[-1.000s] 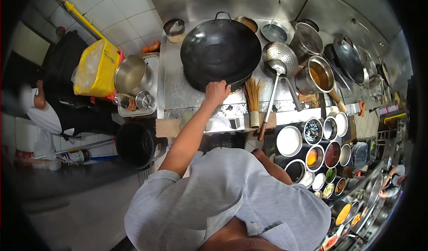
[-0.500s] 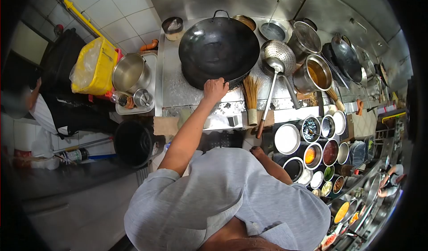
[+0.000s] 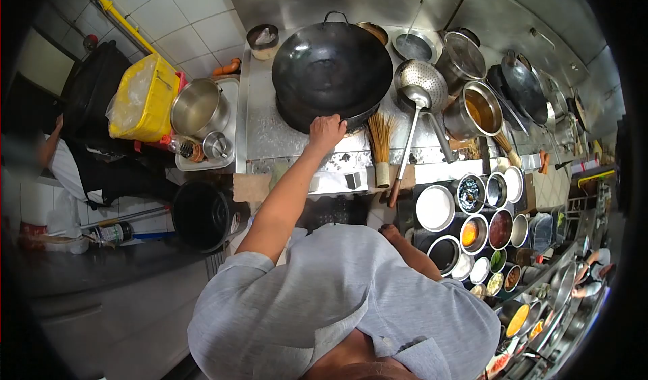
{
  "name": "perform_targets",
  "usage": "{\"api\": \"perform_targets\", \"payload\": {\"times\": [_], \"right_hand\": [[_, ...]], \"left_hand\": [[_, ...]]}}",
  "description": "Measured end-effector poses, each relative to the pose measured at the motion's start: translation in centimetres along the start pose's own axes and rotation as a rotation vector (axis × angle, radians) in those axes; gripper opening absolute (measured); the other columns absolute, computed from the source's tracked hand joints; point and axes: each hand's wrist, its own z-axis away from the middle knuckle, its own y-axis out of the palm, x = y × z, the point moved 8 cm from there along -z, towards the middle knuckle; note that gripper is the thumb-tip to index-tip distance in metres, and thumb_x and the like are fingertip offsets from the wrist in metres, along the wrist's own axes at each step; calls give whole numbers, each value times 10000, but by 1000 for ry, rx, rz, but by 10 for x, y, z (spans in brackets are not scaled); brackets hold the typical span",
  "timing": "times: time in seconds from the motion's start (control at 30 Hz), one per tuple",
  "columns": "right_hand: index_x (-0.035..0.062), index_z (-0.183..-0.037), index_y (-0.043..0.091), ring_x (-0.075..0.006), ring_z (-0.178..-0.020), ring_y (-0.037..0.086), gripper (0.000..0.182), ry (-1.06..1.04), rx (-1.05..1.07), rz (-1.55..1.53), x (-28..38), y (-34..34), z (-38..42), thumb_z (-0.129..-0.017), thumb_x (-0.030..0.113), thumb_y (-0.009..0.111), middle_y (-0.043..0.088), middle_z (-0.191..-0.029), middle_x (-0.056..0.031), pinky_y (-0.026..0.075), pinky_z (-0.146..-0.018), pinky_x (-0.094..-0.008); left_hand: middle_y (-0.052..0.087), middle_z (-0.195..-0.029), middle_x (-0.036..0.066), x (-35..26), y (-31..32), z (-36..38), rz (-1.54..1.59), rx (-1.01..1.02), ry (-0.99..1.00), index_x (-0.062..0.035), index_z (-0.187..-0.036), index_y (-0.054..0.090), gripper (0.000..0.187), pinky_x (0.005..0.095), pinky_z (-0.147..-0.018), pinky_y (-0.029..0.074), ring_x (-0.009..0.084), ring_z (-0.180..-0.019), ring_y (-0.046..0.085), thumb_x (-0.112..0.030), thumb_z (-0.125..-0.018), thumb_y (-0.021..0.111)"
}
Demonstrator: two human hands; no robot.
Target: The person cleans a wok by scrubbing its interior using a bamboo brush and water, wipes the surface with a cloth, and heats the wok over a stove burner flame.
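Observation:
The big black wok (image 3: pixel 331 69) sits on the stove, its bowl empty and its far loop handle pointing at the back wall. My left hand (image 3: pixel 327 131) is closed on the near rim, where the near handle would be; the fingers cover that spot. Just right of this hand stands a bamboo wok brush (image 3: pixel 382 144). Beside the brush lie a long-handled ladle (image 3: pixel 410 137) and a perforated strainer (image 3: pixel 422 79). Low by my waist, my right hand (image 3: pixel 389 231) shows curled fingers near the sauce pots; what they hold, if anything, is hidden.
Right of me are several sauce and ingredient pots, among them a white-filled one (image 3: pixel 435 208). A pot of brown liquid (image 3: pixel 482 111) stands behind them. To the left are a yellow bin (image 3: pixel 145 96), a steel pot (image 3: pixel 200 106) on a tray and a black bucket (image 3: pixel 200 216). Another person (image 3: pixel 74 171) is at far left.
The wok and my left hand on it have barely moved, with a slight shift of the whole view. My right hand stays by my waist.

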Motion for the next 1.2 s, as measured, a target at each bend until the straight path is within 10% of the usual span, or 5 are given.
{"api": "perform_targets", "payload": {"times": [0.37,0.47,0.8,0.9,1.2], "right_hand": [[27,-1220,649,-274,-763,714,467,151,5,-216,2,-10,19,-896,360,604,714,-1021,-168,574,-686,-384],[26,-1172,684,-327,-1111,640,433,232,-6,-371,18,-29,35,-869,330,620,687,-1164,-176,484,-968,-392],[68,-1065,719,-320,-1075,649,332,16,65,-138,-4,-4,1,-901,319,577,697,-1100,-181,508,-928,-380],[28,-1129,679,-220,-578,674,376,120,30,-216,-4,-10,16,-926,320,556,711,-842,-139,552,-518,-357],[89,-1251,656,-314,-1258,548,523,224,7,-142,-31,6,9,-879,451,590,605,-1327,-151,424,-1069,-357]], "left_hand": [[681,-755,222,4,15,-5,-37,62,-18,-30,-817,658,299,495,-754,513,389,-753,675,-315,-899,618],[682,-762,223,7,18,-5,-37,72,-29,-28,-825,661,301,497,-768,509,386,-773,676,-317,-897,620],[688,-783,221,5,25,-8,-11,79,-60,-36,-809,659,304,508,-801,495,399,-798,671,-323,-899,613],[688,-783,218,2,30,-9,11,30,-63,-40,-786,653,308,512,-799,494,402,-792,668,-325,-898,615],[671,-736,216,-5,29,-9,50,-15,-16,-40,-762,621,319,502,-754,490,408,-732,654,-325,-904,613]]}}
